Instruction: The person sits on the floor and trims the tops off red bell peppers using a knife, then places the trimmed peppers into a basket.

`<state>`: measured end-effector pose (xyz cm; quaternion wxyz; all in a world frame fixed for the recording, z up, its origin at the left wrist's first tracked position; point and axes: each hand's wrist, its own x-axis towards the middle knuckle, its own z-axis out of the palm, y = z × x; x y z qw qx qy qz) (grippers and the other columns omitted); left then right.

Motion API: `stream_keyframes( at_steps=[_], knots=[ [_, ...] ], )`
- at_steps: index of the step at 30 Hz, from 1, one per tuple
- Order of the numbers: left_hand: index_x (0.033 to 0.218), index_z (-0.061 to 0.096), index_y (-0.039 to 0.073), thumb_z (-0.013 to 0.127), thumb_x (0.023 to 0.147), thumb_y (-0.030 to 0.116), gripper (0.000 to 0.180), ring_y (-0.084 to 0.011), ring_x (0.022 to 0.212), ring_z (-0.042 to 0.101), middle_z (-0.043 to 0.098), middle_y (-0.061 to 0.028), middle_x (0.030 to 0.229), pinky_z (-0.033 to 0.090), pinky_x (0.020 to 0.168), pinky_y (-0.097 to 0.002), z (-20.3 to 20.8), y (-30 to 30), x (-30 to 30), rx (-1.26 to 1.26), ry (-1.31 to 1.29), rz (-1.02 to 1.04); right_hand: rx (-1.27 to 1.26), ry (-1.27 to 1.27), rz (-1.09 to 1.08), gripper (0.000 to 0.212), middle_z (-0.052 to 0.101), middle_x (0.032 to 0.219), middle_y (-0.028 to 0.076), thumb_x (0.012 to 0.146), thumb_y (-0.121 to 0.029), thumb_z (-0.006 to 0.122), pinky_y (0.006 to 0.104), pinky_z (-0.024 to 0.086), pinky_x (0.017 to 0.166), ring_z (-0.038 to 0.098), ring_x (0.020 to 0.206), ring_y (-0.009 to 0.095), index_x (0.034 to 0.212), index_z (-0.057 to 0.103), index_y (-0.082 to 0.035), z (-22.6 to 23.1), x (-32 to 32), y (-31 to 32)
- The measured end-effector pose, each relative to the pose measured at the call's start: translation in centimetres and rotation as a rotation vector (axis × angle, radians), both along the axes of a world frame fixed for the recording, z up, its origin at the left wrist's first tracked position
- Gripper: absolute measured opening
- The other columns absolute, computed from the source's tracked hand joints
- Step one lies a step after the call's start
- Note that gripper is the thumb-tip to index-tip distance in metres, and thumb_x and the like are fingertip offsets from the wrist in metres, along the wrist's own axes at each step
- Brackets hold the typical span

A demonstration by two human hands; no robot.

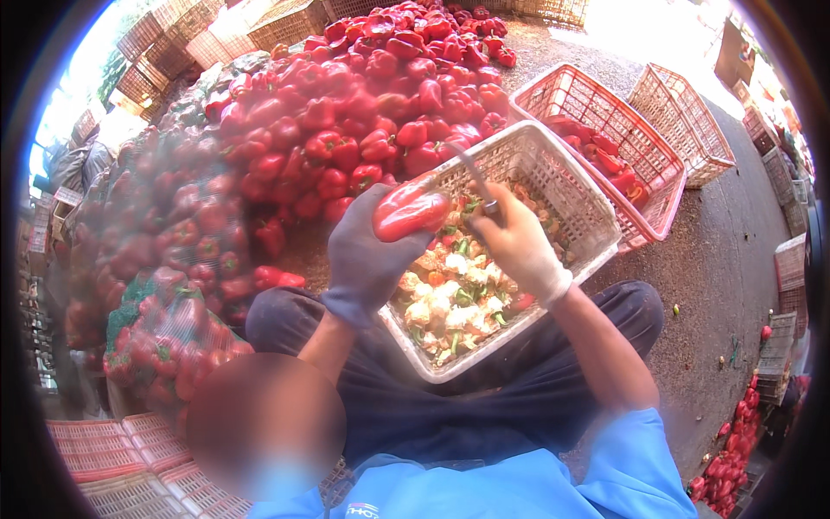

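My left hand (367,251), in a dark grey glove, is closed around a shiny red bell pepper (410,210). In my right hand (519,244), which wears a pale glove, I grip a curved knife (473,170) by its dark handle; its thin blade arcs up and leftward, close to the pepper. Both hands are above a whitish plastic crate (590,210) resting between my bent legs. Pale pepper cores and green stems (450,290) lie heaped inside it, with a few red bits among them.
A large heap of red peppers (346,121) rises ahead and to the left. Net bags of peppers (177,342) stand at my left. Beside the whitish crate, a red crate (661,203) holds red pepper pieces (605,156). Another crate (683,121) sits beyond it. Stacked crates (130,450) are at lower left.
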<state>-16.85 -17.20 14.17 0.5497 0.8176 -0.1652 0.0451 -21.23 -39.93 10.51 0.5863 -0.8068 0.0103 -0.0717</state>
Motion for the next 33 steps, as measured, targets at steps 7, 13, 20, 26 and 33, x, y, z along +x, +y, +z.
stream_keyframes(
  at_steps=[7,13,20,26,33],
  knots=[
    [0.127,0.072,0.004,0.095,0.078,0.022,0.057,-0.0343,0.095,0.075,0.074,-0.0170,0.110,0.061,0.086,-0.0435,-1.5,-0.3,-0.1,0.196,-0.279,0.131,-0.476,-0.105,0.012,0.021,0.073,0.108,0.028,0.101,-0.008,0.065,0.0556,0.057,0.087,0.072,0.101,0.049,0.121,0.067,-0.002,1.4,-2.0,3.0],
    [0.128,0.070,0.006,0.093,0.076,0.016,0.058,-0.0392,0.100,0.075,0.073,-0.0178,0.113,0.062,0.086,-0.0459,-1.7,-0.7,-0.7,0.379,-0.452,0.181,-0.385,-0.122,0.044,0.017,0.074,0.103,0.032,0.102,-0.012,0.063,0.0589,0.057,0.088,0.073,0.099,0.051,0.114,0.066,0.000,-0.1,0.0,3.6],
    [0.129,0.071,0.006,0.093,0.077,0.013,0.057,-0.0375,0.104,0.075,0.073,-0.0167,0.115,0.062,0.092,-0.0450,-1.5,-0.1,0.2,0.295,-0.551,0.196,-0.320,-0.036,0.083,0.015,0.074,0.101,0.032,0.103,-0.013,0.063,0.0587,0.055,0.089,0.072,0.101,0.051,0.109,0.066,0.001,-2.1,1.9,3.3],
    [0.127,0.072,0.002,0.095,0.082,0.018,0.053,-0.0294,0.103,0.077,0.075,-0.0160,0.116,0.061,0.093,-0.0400,-1.7,0.2,0.5,0.104,-0.323,0.209,-0.293,-0.031,0.084,0.014,0.073,0.106,0.028,0.103,-0.013,0.064,0.0532,0.056,0.089,0.072,0.101,0.046,0.110,0.068,-0.002,-3.0,0.7,2.1],
    [0.133,0.071,-0.003,0.093,0.085,0.014,0.055,-0.0163,0.103,0.073,0.076,-0.0101,0.118,0.060,0.094,-0.0334,-1.8,1.3,1.5,-0.149,0.035,0.151,-0.108,0.146,-0.012,0.028,0.075,0.098,0.000,0.105,-0.021,0.081,0.0297,0.055,0.074,0.066,0.085,0.008,0.126,0.074,-0.004,-2.9,-1.7,-2.4]
  ],
)
